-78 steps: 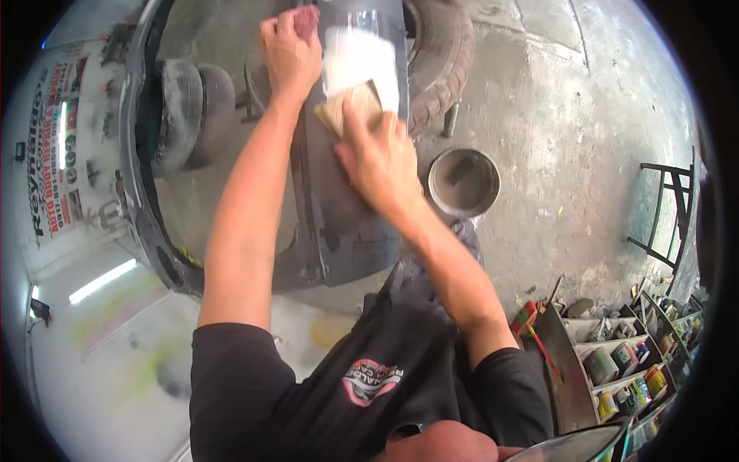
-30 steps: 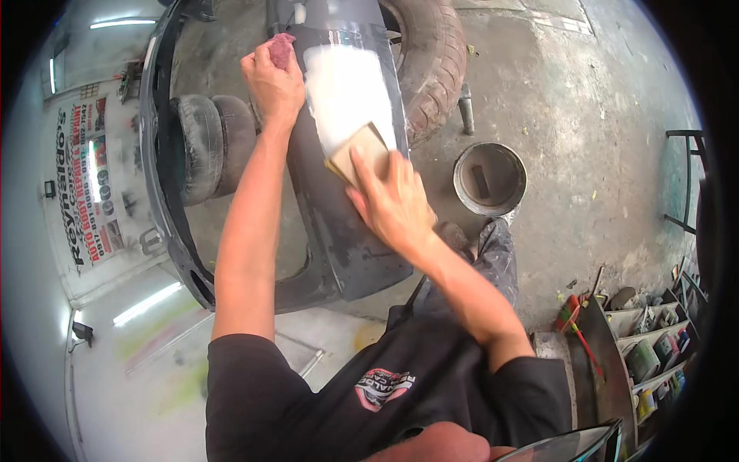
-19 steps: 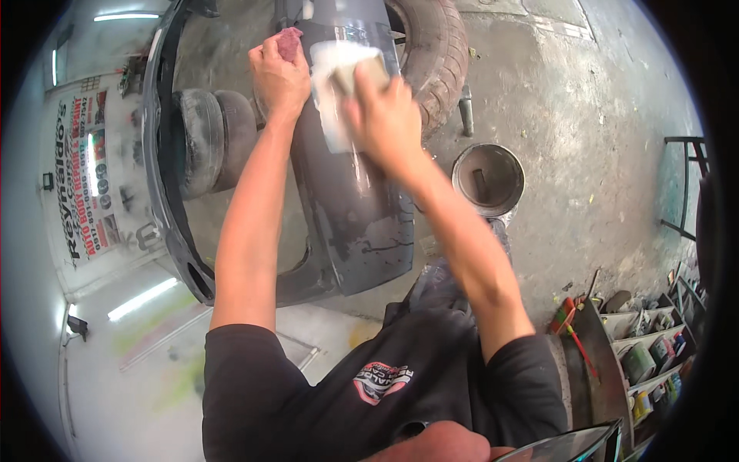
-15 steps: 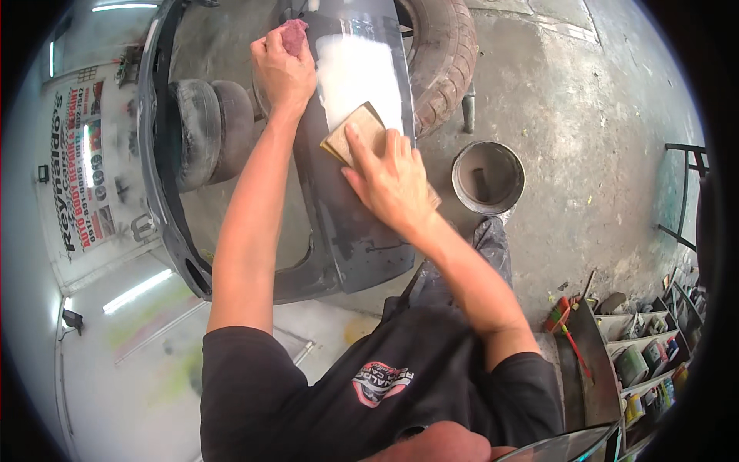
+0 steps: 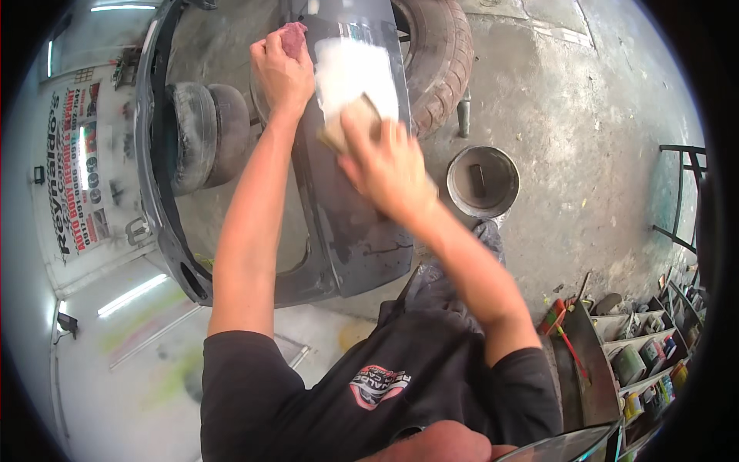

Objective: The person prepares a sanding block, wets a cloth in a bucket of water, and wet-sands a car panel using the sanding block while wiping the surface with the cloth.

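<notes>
A grey car body panel stretches away in front of me, with a white patch of filler on its upper face. My right hand, smeared by motion, presses a tan piece of sandpaper flat against the near end of that patch. Its fingers lie over the sheet and hide part of it. Farther off, my left hand rests at the panel's left edge, fingers curled round a crumpled dark pink cloth.
Right of the panel a round tub with a dark block inside stands on the concrete floor. A tire lies beyond it; more wheels sit at left. Shelves of bottles and a black metal frame are at right.
My right hand has shifted slightly left with the sandpaper and is now blurred. My left hand stays in place with the cloth.
</notes>
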Available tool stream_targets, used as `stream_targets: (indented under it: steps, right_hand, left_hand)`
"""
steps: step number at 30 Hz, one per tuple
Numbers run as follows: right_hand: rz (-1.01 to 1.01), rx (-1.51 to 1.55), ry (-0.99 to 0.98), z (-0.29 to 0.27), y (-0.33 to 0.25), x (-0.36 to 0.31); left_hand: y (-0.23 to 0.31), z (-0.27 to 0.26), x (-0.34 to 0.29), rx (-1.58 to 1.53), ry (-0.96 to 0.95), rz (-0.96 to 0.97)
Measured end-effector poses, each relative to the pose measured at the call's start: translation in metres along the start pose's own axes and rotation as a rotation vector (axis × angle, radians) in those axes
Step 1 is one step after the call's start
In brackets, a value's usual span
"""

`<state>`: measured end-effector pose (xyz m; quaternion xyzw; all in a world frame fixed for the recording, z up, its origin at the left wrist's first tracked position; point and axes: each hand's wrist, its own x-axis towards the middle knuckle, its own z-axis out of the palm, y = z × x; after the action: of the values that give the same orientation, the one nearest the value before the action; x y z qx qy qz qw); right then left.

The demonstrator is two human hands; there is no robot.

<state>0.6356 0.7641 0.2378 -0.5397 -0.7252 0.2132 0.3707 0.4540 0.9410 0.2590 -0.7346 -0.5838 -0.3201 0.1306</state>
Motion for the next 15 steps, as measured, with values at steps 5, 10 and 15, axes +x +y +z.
stream_targets:
  steps: [5, 10, 15]
  right_hand:
    - [0.23, -0.055, 0.144, 0.011, 0.067, 0.11]
    - [0.0, -0.015, 0.015, 0.014, -0.004, 0.003]
    - [0.05, -0.155, 0.08, 0.012, 0.022, 0.072]
  left_hand:
    - [0.015, 0.031, 0.008, -0.068, -0.045, -0.051]
    - [0.001, 0.008, -0.005, -0.113, -0.001, -0.121]
    - [0.004, 0.009, 0.006, -0.188, 0.003, -0.124]
